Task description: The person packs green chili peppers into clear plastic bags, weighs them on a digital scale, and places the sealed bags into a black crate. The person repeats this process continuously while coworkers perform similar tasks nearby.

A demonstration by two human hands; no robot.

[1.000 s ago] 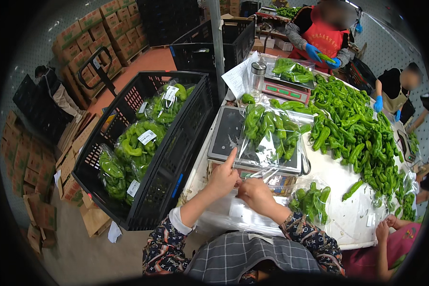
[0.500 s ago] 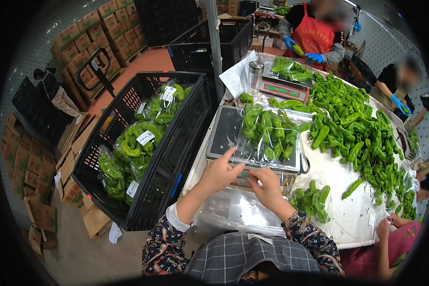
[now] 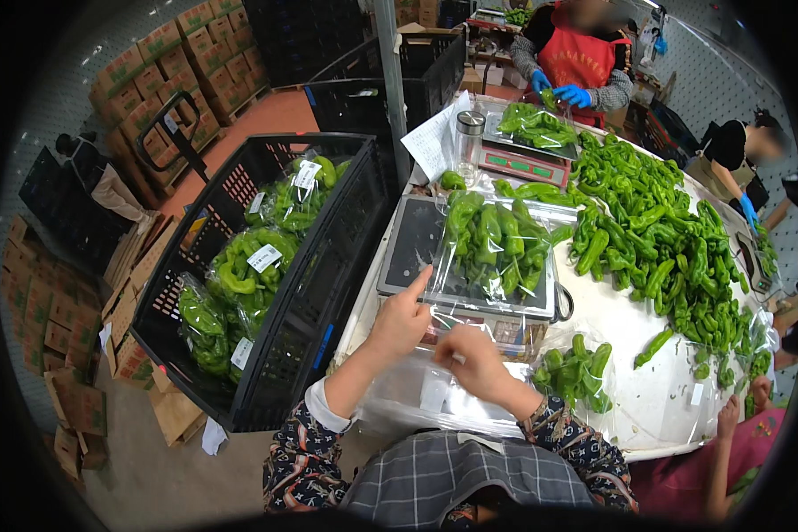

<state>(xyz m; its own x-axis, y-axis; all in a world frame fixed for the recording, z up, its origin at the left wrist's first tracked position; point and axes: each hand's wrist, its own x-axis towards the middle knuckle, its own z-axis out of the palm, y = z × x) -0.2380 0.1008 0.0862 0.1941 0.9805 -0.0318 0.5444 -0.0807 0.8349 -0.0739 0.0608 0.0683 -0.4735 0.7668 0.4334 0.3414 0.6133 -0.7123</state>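
Observation:
A clear plastic bag of green peppers (image 3: 496,239) lies on a scale with a dark plate (image 3: 408,241). My left hand (image 3: 402,321) has its index finger stretched out, the tip at the plate's near edge beside the bag's lower left corner. Just right of it, my right hand (image 3: 472,356) hovers in front of the scale above clear plastic bags (image 3: 399,390), its fingers curled together. Whatever those fingers may hold is too small to make out. A second bag of peppers (image 3: 576,372) rests on the white table right of my right hand.
A black crate (image 3: 279,332) with labelled pepper bags (image 3: 263,259) stands at my left. Loose peppers (image 3: 634,222) pile up on the white table (image 3: 629,412). Behind the scale are a glass bottle (image 3: 469,146) and another scale (image 3: 523,167). Co-workers stand around the table.
My right hand has moved left and down, away from the scale's near edge. My left thumb has drawn in, while the index fingertip stays near the plate. The bag remains on the scale.

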